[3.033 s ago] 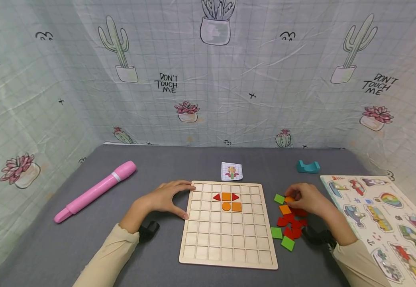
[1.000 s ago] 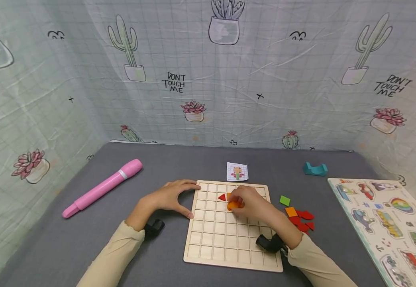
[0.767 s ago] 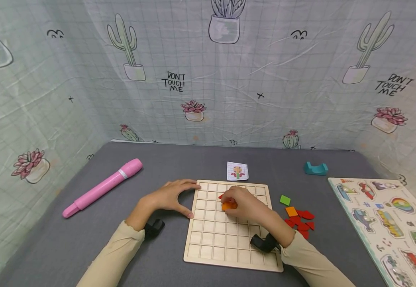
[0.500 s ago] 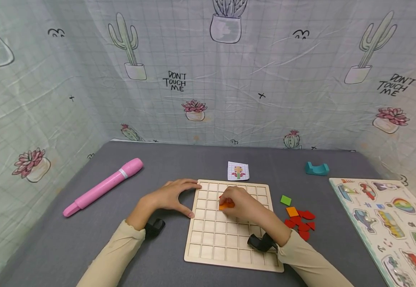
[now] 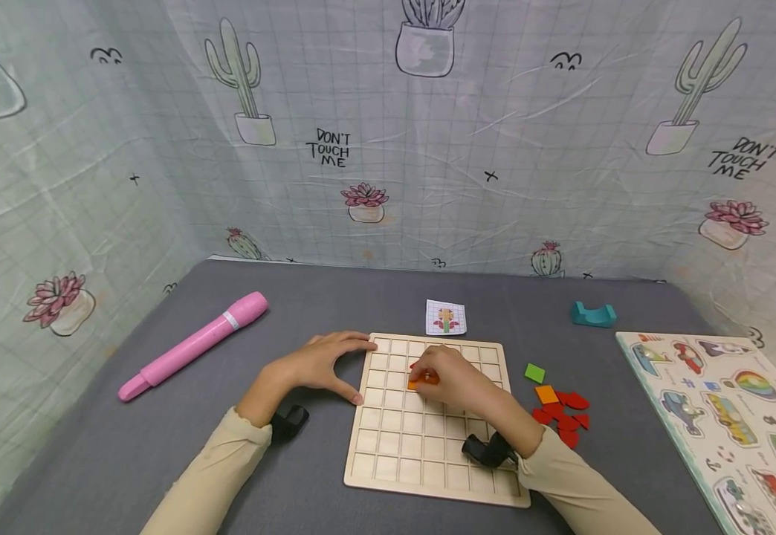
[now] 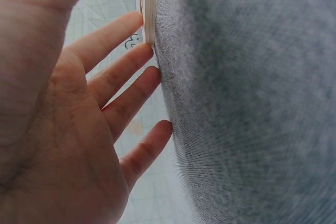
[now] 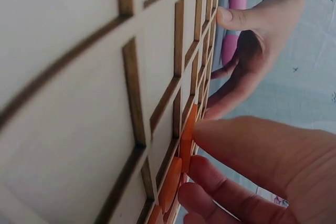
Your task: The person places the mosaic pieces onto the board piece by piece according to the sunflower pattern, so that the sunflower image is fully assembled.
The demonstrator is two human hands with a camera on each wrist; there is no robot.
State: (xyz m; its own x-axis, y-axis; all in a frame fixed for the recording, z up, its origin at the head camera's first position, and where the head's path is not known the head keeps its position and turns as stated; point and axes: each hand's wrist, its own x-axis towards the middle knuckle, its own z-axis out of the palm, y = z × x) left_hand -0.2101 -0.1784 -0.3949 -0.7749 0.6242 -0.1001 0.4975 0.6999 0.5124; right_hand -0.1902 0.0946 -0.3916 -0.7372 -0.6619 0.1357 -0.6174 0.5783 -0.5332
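Observation:
The square-grid wooden board (image 5: 421, 446) lies on the grey table. My left hand (image 5: 317, 365) has its thumb and fingertips against the board's left edge, and the left wrist view shows its fingers (image 6: 123, 93) spread and fairly straight. Near the board's upper middle, my right hand (image 5: 451, 379) pinches an orange square tile (image 7: 189, 132) between thumb and fingertips, at a grid cell. An orange round tile (image 7: 170, 184) sits in the cell beside it. In the head view the right hand hides most of the tiles on the board.
Right of the board lie red tiles (image 5: 567, 422), an orange square (image 5: 546, 394) and a green square (image 5: 534, 373). A printed flower card (image 5: 446, 318) lies behind the board. Around stand a pink marker-shaped tube (image 5: 194, 345), a teal holder (image 5: 593, 315) and a picture puzzle board (image 5: 716, 416).
My right hand has moved from the loose tiles onto the board with an orange square, then slid slightly left to a cell. My left hand keeps its place at the board's edge.

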